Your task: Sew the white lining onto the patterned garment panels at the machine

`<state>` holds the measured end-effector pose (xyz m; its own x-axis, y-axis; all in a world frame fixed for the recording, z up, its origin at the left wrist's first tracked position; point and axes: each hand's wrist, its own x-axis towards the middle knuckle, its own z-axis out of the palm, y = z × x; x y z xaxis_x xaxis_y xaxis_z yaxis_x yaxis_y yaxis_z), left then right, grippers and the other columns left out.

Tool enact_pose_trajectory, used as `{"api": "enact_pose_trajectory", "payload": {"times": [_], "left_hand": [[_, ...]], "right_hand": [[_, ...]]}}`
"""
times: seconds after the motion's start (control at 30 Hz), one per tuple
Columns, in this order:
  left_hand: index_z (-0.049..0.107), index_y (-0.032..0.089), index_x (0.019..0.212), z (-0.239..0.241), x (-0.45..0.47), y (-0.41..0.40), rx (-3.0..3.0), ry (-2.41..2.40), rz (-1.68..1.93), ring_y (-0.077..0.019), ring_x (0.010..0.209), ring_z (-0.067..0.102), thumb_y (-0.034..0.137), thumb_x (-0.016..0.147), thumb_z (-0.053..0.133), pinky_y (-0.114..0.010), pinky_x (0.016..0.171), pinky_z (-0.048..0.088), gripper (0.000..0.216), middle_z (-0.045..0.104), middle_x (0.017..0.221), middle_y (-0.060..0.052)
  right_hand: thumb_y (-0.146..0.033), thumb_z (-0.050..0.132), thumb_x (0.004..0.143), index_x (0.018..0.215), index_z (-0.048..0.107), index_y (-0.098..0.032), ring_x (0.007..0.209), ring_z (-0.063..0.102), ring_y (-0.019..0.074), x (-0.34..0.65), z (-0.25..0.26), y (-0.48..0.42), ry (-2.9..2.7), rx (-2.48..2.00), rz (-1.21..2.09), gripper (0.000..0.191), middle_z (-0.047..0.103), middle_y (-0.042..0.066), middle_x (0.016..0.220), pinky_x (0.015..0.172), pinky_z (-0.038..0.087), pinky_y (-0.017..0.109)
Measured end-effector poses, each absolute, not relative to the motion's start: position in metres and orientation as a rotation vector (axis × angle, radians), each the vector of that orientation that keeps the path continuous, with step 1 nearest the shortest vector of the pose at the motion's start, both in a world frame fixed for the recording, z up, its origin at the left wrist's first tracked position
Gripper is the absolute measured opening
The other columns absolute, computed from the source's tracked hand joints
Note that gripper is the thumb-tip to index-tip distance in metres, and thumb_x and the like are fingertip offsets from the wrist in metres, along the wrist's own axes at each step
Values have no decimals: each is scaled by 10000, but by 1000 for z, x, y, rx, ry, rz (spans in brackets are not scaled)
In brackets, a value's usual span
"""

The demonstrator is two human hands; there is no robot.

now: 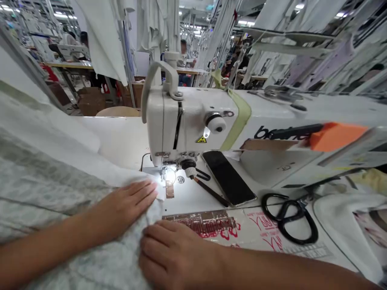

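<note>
- The pale grey-green patterned cloth with a plain white border (99, 264) spreads over the left side of the white tabletop (123, 131); it runs out of view at the left and bottom, and the forearm covers part of it.
- The left hand (128, 205) lies flat on this cloth, fingers together and pointing toward the needle area, grasping nothing visible.
- The right hand (178, 253) bends its fingers over the cloth's right edge; the thumb and fingertips are out of sight, so I cannot tell whether it pinches the cloth or merely rests there.
- Just beyond the left fingertips, bright glare washes out the metal presser foot (163, 174) of the white sewing machine (193, 121); whether the cloth reaches under the foot is unclear.
- The machine's right end is cut off, and a dark-handled tool with an orange end (337, 136) hides part of the black lettering.
- Beneath the machine's arm lies a black rectangular phone (228, 177), near a thin dark stick (211, 192).
- Black-handled scissors (313, 229) lie farther right; their blades are hard to make out.
</note>
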<state>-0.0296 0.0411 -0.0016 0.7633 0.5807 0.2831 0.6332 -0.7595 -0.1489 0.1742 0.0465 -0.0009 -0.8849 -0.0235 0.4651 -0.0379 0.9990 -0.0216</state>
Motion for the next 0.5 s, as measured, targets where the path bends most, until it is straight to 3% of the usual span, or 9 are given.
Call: {"api": "enact_pose_trajectory", "payload": {"times": [0.07,0.17,0.5], "left_hand": [[473,123,1273,-8,-28,39,-2703,-1120,-343,-256,1272,372,187,942,375,-417,1046,388,351,446,1344,-122],[486,189,1273,-15,-23,42,-2671,-1255,-411,-247,1288,351,236,944,381,-419,1051,384,349,408,1388,-68],[459,237,1309,-21,-15,53,-2559,-1379,-466,-224,1236,398,272,937,379,-389,1001,411,382,418,1389,1]], "right_hand": [[-159,486,870,687,588,-132,586,468,141,181,1,51,-2644,14,77,212,520,8,631,515,333,282],[-142,418,895,763,606,-118,591,449,140,194,6,61,-2678,-74,127,231,528,17,670,517,332,283],[-102,433,895,699,617,-107,698,490,142,198,-11,78,-2646,-77,193,269,555,36,690,624,420,262]]}}
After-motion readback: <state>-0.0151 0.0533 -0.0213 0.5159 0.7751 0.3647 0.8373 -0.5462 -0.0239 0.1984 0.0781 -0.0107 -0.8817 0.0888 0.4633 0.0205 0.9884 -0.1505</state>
